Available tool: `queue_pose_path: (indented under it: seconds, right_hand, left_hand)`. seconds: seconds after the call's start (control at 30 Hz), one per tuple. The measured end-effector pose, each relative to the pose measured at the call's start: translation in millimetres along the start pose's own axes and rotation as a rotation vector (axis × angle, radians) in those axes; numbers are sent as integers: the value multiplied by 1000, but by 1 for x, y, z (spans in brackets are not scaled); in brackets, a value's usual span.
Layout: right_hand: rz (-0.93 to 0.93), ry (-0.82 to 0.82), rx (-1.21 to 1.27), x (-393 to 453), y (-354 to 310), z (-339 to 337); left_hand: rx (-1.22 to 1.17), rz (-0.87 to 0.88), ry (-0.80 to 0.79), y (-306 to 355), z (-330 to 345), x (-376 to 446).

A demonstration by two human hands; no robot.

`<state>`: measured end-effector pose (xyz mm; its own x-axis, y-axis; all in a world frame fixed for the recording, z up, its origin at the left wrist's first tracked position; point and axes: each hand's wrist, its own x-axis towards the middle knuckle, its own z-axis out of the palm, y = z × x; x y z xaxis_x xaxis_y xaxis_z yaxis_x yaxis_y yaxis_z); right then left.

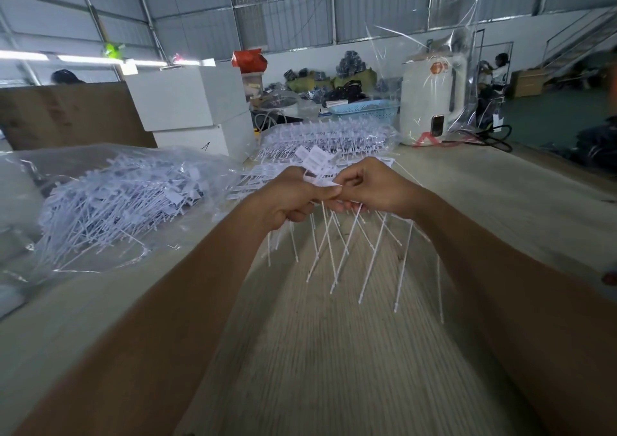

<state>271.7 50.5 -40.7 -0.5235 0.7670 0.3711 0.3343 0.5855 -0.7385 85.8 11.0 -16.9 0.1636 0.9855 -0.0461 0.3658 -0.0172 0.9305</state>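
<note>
Fingers [354, 182] of L hand [287, 199], R hand [379, 189] pinch white tie bundle [317, 162].

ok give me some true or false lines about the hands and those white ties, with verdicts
1. The left hand and right hand both hold the bunch of white ties above the table. True.
2. The clear bag of loose ties lies right of the hands. False: it lies to their left.
3. The ties' thin tails hang down below the hands. True.
4. The blue basket sits at the table's near edge. False: it is at the far end, beside the white appliance.
5. The white boxes are stacked. True.
</note>
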Motion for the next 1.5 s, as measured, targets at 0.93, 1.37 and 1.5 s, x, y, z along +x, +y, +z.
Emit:
queue_pose_path:
  seconds: [0.93,1.37,1.5]
  right_hand:
    - [228,-24,451,-12,33,-4]
    - [292,-156,407,-11,22,0]
    - [229,-190,291,-14,23,0]
  left_hand:
    - [394,249,379,-7,17,16]
    - [415,223,363,-14,16,12]
    - [292,205,321,-13,10,6]
